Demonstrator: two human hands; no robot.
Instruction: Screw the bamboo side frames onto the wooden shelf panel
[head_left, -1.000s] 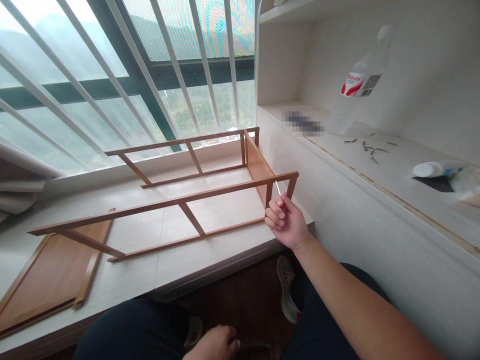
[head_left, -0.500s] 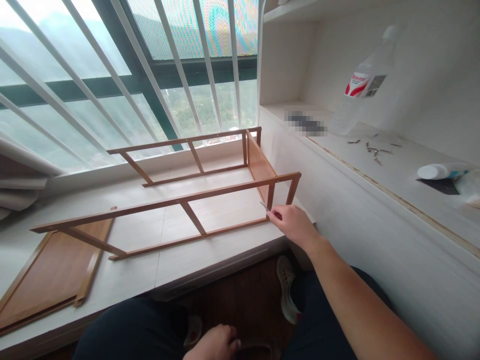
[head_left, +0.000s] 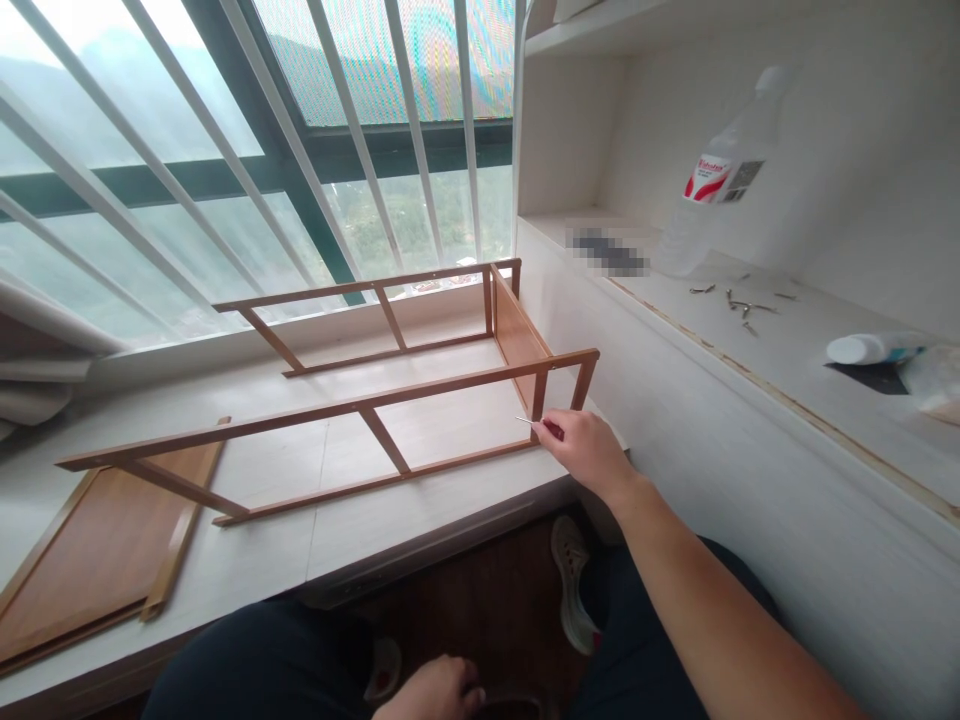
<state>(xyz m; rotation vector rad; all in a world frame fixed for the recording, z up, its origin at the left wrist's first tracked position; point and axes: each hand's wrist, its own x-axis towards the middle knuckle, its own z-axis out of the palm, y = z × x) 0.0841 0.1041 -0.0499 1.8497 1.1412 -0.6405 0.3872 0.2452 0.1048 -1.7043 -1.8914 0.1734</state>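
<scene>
Looking down, head view: a person sits at a pale window ledge (head_left: 420, 520) with a part-built wooden frame (head_left: 360, 405) lying on it.
Right hand: the right hand (head_left: 589, 452) reaches to the frame's near right corner, fingers pinched around a small tool with a red handle (head_left: 553, 430) — its thin metal tip (head_left: 523, 421) points left toward the short upright there, held low and level, seemingly to meet a fastening on that post.
Left hand: the left hand (head_left: 433, 692) rests low by the lap at the bottom edge, fingers curled; whether it holds anything, I cannot tell.
Frame: two long rails with cross-braces stand on edge, joined at the right end by a brown end panel (head_left: 517, 335); the left end is open and unjoined.
Loose panel: a second brown panel (head_left: 97, 550) lies flat on the ledge at the far left, just beside the frame's open end — within easy reach.
Side shelf: to the right, a white shelf (head_left: 787, 350) carries a clear plastic bottle (head_left: 716, 180), a scatter of small screws (head_left: 739, 300) and a white tube (head_left: 870, 347), well apart from the hand.
Window: white bars (head_left: 315, 150) stand behind the frame.
</scene>
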